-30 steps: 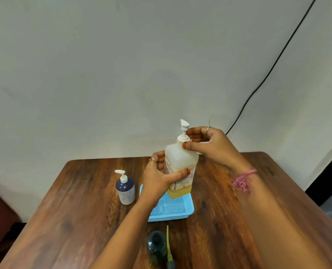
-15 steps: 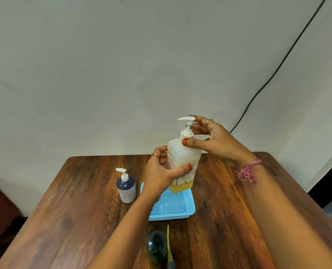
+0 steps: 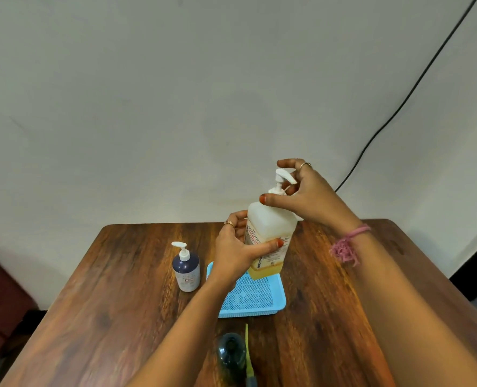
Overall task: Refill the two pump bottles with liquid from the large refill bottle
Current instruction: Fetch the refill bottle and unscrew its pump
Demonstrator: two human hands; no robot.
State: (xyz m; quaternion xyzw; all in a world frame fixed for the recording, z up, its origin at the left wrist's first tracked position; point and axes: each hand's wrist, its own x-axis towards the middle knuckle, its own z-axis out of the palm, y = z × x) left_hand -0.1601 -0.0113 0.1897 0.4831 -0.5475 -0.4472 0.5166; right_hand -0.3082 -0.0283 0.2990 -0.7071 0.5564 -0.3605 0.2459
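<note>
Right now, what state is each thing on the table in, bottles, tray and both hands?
Translucent white pump bottle: tilted, held above the tray, pump on, a little yellow liquid at the bottom.
Left hand: grips that bottle's body.
Right hand: fingers round the pump collar.
Small dark blue pump bottle: upright on the table, pump on.
Blue perforated plastic tray: flat on the table.
Dark bottle at the near edge: upright; cap hard to tell.

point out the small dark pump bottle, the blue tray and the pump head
small dark pump bottle (image 3: 186, 272): head view, on its dark body
blue tray (image 3: 252, 301): head view, on its mesh floor
pump head (image 3: 283, 175): head view, on its white spout
</note>
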